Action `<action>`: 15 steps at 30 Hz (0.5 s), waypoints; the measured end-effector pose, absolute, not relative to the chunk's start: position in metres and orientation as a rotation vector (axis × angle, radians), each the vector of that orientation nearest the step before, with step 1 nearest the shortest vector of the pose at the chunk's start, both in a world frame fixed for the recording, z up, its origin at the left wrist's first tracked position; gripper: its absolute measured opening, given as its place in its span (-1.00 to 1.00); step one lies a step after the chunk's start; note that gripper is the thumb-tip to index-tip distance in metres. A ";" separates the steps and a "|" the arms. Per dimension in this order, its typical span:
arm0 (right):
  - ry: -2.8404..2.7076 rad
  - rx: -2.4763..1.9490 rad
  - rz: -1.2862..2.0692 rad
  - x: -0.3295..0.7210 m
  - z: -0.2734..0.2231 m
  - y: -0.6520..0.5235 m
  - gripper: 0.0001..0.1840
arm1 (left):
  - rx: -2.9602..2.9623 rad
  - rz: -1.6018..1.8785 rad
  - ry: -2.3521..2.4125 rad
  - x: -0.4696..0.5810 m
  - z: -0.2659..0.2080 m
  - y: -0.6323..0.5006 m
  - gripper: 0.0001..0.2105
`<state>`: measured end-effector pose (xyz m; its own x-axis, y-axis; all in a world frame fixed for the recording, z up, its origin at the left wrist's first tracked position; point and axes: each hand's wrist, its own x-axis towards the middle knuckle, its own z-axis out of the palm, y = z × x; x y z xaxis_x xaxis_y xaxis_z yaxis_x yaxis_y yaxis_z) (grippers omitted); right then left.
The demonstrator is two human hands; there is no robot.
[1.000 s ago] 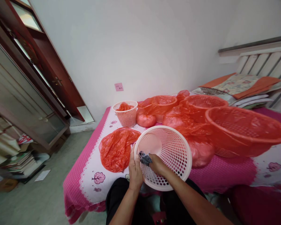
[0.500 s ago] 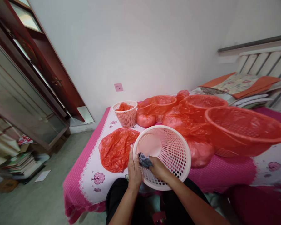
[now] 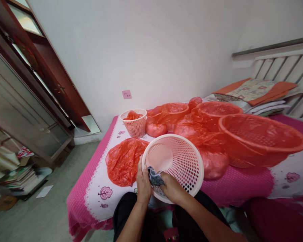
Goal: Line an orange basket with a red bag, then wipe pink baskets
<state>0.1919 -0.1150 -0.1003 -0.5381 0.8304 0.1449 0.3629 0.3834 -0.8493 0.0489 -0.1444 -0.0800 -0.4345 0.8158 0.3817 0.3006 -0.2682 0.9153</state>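
Observation:
A pale pink perforated plastic basket [image 3: 189, 158] is tilted in front of me, its open mouth facing up toward me. My left hand [image 3: 143, 183] grips its left rim, fingers on the outside wall. My right hand [image 3: 170, 185] reaches into the mouth and pinches a dark grey-blue cloth [image 3: 155, 178], which lies against the inner wall near the left rim. Just left of the basket, a crumpled red plastic bag [image 3: 125, 161] lies on the bed.
Behind stands a small pink basket [image 3: 135, 126] with red plastic inside. Red bag-covered baskets [image 3: 265, 148] and stuffed red bags [image 3: 214, 163] fill the right side of the bed [image 3: 91, 188]. Folded bedding [image 3: 257, 90] lies at the far right. Books [image 3: 20, 178] sit on the floor left.
My right hand has shifted slightly down with the cloth, along the basket's inner left side. The left hand keeps its grip on the rim.

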 end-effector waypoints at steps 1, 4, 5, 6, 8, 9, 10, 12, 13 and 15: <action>-2.087 -1.018 1.055 0.192 -0.098 -0.117 -0.61 | 1.359 1.748 1.586 0.049 -0.080 -0.145 -0.46; -2.125 -1.037 1.000 0.194 -0.089 -0.124 -0.65 | 1.333 1.749 1.582 0.050 -0.078 -0.145 -0.46; -2.134 -1.033 0.995 0.194 -0.086 -0.126 -0.67 | 1.329 1.752 1.581 0.050 -0.078 -0.145 -0.47; -2.142 -1.026 0.992 0.195 -0.083 -0.127 -0.69 | 1.328 1.756 1.580 0.050 -0.078 -0.145 -0.47; -2.164 -1.012 0.980 0.196 -0.078 -0.130 -0.71 | 1.334 1.762 1.580 0.050 -0.077 -0.145 -0.47; -2.180 -1.010 0.967 0.197 -0.076 -0.131 -0.71 | 1.340 1.761 1.579 0.050 -0.077 -0.145 -0.47; -2.198 -1.014 0.951 0.198 -0.075 -0.132 -0.71 | 1.342 1.757 1.580 0.049 -0.077 -0.145 -0.47; -2.235 -1.015 0.929 0.200 -0.073 -0.134 -0.70 | 1.334 1.747 1.593 0.049 -0.078 -0.145 -0.46; -2.249 -1.011 0.922 0.200 -0.072 -0.135 -0.70 | 1.322 1.743 1.607 0.049 -0.078 -0.145 -0.45; -2.272 -0.998 0.910 0.201 -0.070 -0.136 -0.69 | 1.298 1.737 1.627 0.050 -0.078 -0.145 -0.43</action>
